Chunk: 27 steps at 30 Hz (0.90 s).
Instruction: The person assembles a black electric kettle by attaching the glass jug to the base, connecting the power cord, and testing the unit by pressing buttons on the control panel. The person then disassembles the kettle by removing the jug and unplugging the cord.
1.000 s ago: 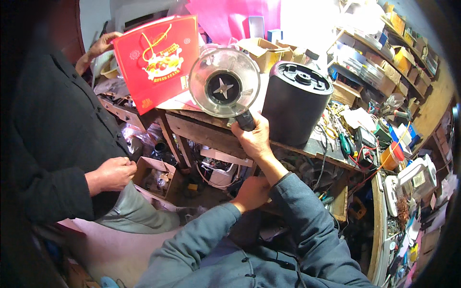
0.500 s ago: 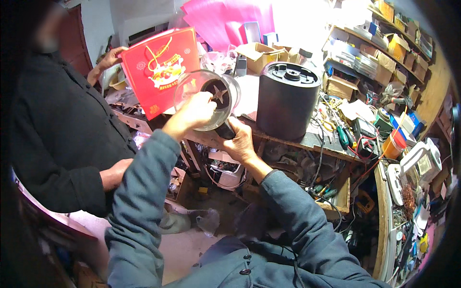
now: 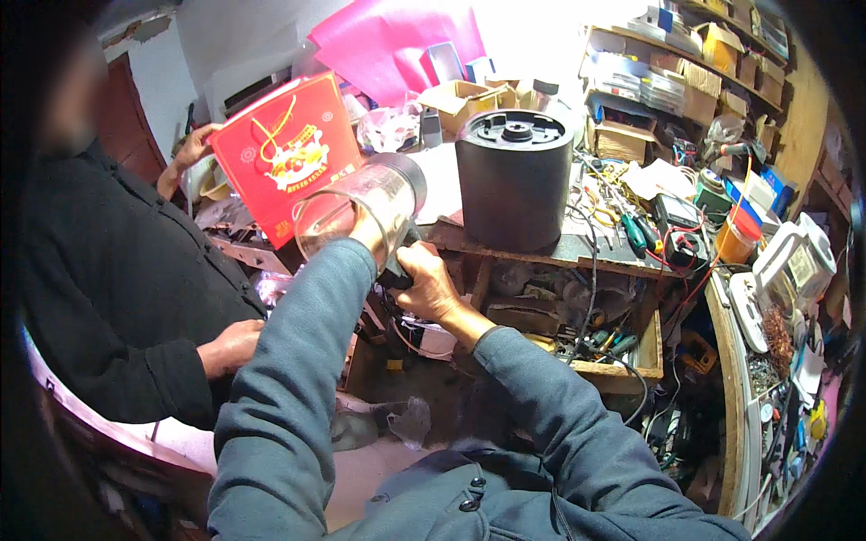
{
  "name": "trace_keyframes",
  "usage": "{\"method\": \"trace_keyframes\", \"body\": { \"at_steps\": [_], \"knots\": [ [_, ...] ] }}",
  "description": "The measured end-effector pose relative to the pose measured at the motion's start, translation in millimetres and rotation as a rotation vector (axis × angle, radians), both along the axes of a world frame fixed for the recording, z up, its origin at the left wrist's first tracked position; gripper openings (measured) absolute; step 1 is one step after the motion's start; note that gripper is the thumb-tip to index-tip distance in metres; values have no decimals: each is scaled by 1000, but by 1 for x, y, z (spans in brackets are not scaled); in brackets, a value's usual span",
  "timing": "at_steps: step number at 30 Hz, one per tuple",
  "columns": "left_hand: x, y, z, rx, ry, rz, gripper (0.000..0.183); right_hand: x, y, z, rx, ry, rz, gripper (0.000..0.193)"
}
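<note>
Now I see, left of the frame's centre, the transparent cylindrical black-based jug (image 3: pixel 368 185), long axis toward upper right, right hand (image 3: pixel 428 287) with fingers wrapped round its black handle (image 3: pixel 394 274), left hand (image 3: pixel 367 231) inside, whose fingers I cannot tell.

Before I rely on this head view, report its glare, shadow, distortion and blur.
Head view: glare bleaches the background above the black cylinder; head view: the space under the workbench falls into shadow; head view: the wooden edge at right bows, with dark picture corners; head view: the co-worker's head is blurred out, while the clear jug and right hand look reasonably sharp.
</note>
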<state>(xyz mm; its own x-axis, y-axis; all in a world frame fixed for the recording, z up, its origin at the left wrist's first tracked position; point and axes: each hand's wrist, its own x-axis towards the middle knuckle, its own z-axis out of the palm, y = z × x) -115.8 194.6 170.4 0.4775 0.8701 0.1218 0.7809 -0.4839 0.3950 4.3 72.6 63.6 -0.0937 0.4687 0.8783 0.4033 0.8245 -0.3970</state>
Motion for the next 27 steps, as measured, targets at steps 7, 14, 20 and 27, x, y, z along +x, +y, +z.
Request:
{"method": "trace_keyframes", "body": {
  "at_steps": [7, 14, 20, 27],
  "knots": [
    [6, 7, -11, -144, -215, 106, 38, 3, 2, 2, -48, 54, -5, 30],
    [7, 14, -8, -347, -474, 208, 36, 6, 3, 1, -46, 29, -7, 33],
    [14, 22, -6, -474, -651, 263, 35, 10, 6, -1, -61, 7, -14, 31],
    [13, 20, -6, -551, -800, 319, 35, 12, 5, -2, -53, 19, -39, 32]
  ]
}}
